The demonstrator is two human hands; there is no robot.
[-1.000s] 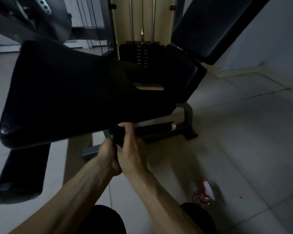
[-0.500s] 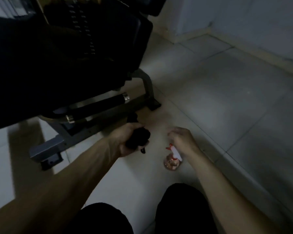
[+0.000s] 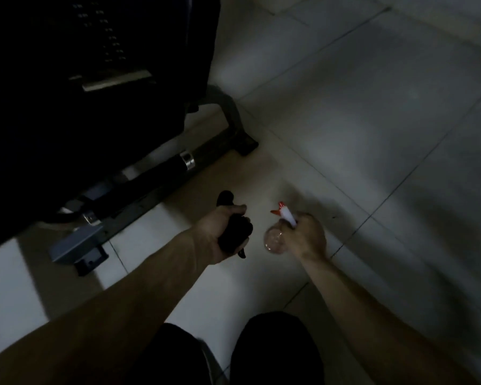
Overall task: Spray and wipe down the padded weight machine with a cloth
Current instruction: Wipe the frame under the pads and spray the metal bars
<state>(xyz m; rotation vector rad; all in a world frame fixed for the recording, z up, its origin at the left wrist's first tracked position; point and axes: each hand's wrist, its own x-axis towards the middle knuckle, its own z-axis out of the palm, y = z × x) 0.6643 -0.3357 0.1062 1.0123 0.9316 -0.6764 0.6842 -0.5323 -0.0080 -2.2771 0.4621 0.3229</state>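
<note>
We see the cloth point(image 3: 235, 232), black, soft and bunched into a lump, at lower centre of the frame, with ends poking out above and below the left hand point(image 3: 210, 233), whose fingers are clenched round it; just to its right is the spray bottle point(image 3: 273, 240), a clear rounded body with a white neck and a red nozzle pointing to the upper left, gripped by the right hand point(image 3: 308, 237) with fingers wrapped about the neck; the two hands are near each other but apart. The padded weight machine point(image 3: 95, 112) fills the upper left, its pad matte black and smooth, with a dark grip ending in a chrome ring point(image 3: 187, 160) and a grey steel frame point(image 3: 77, 245) resting on the floor point(image 3: 372, 112), which is pale, glossy tile with thin dark joints; the room is dim. Our dark-clothed knees point(image 3: 275, 348) sit at the bottom edge. Half a second ago the right hand was only reaching onto the bottle as it stood on the tiles; now it holds it; the left hand has kept its grip on the cloth.
</note>
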